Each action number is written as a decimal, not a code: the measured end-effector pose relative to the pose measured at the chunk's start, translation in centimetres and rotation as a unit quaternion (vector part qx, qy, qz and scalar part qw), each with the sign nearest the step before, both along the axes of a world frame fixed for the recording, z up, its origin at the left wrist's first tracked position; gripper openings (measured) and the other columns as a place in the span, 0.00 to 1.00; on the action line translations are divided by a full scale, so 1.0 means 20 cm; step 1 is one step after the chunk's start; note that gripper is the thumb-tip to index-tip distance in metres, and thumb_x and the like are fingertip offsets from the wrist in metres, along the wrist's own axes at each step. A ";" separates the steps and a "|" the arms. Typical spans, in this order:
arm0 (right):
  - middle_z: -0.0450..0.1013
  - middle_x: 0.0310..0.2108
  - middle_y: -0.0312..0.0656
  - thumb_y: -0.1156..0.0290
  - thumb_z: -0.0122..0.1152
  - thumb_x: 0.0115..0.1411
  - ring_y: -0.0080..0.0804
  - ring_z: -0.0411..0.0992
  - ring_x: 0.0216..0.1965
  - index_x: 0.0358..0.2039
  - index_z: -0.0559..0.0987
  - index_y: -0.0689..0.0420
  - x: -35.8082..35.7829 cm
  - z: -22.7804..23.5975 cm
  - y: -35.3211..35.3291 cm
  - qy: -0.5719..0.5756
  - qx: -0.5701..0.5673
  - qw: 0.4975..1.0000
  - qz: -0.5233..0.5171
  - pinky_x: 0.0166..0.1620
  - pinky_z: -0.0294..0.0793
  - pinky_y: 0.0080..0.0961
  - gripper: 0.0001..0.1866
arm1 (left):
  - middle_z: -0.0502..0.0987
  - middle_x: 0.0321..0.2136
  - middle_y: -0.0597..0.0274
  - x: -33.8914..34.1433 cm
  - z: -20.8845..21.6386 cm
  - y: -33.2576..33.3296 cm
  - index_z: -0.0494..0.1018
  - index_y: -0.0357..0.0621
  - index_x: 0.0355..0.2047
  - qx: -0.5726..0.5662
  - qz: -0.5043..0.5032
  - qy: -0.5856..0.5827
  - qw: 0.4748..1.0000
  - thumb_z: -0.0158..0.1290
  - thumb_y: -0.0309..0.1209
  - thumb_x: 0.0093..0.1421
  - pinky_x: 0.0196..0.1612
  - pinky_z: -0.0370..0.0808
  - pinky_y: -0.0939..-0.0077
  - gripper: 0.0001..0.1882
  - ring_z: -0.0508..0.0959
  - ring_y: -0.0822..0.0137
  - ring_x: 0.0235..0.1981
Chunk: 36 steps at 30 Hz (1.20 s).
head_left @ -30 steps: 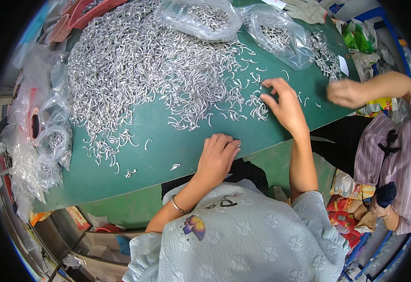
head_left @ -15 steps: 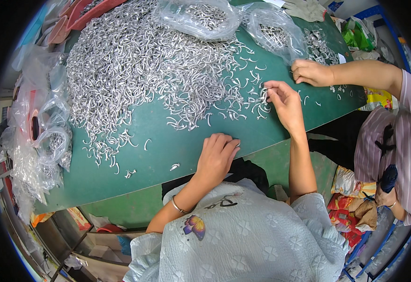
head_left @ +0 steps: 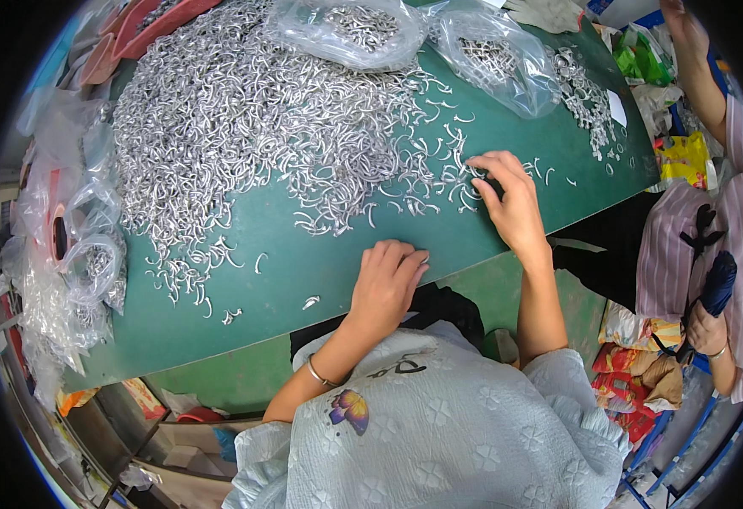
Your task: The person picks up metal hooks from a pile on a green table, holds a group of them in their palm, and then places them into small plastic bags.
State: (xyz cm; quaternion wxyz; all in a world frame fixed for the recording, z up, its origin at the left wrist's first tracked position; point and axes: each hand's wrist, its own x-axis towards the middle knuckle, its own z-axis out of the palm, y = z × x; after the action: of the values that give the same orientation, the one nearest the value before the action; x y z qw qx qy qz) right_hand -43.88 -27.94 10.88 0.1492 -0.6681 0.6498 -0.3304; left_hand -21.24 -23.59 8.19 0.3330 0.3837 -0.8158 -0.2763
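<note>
The left hand (head_left: 386,287), grip unclear, is resting by the table's (head_left: 172,332) near edge, probably bracing; the right hand (head_left: 511,204), fingers parted, is adjoining metal pieces (head_left: 459,180).

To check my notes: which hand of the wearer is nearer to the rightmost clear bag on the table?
Right. The right hand is on the near side of the bag, by the metal pieces; the left hand is farther, at the near edge of the table.
</note>
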 end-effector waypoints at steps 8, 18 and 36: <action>0.73 0.32 0.44 0.78 0.64 0.52 0.44 0.70 0.37 0.32 0.78 0.62 -0.03 -0.04 -0.03 0.042 -0.006 0.999 -0.021 0.42 0.70 0.36 0.06 | 0.71 0.34 0.59 0.00 0.00 0.00 0.76 0.42 0.39 0.001 0.003 0.001 1.000 0.61 0.22 0.51 0.38 0.65 0.66 0.14 0.71 0.57 0.37; 0.73 0.33 0.42 0.78 0.66 0.51 0.42 0.70 0.37 0.32 0.79 0.60 0.14 0.02 0.13 -0.056 -0.013 0.993 0.103 0.43 0.68 0.33 0.07 | 0.72 0.37 0.56 0.01 -0.02 0.01 0.74 0.41 0.42 0.024 0.010 0.010 1.000 0.64 0.23 0.48 0.42 0.67 0.63 0.20 0.72 0.54 0.39; 0.72 0.37 0.44 0.75 0.66 0.51 0.45 0.69 0.41 0.36 0.79 0.62 0.07 -0.03 0.21 -0.036 -0.006 0.998 0.057 0.45 0.70 0.37 0.11 | 0.69 0.52 0.58 0.00 0.04 0.00 0.72 0.41 0.50 -0.032 -0.044 -0.124 0.991 0.59 0.24 0.51 0.49 0.64 0.61 0.24 0.69 0.54 0.50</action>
State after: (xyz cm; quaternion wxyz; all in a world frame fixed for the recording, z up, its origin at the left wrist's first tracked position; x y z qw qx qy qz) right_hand -42.49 -23.77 10.29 0.1873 -0.6922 0.6031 -0.3493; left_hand -21.18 -23.64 8.95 0.2288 0.3677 -0.8753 -0.2152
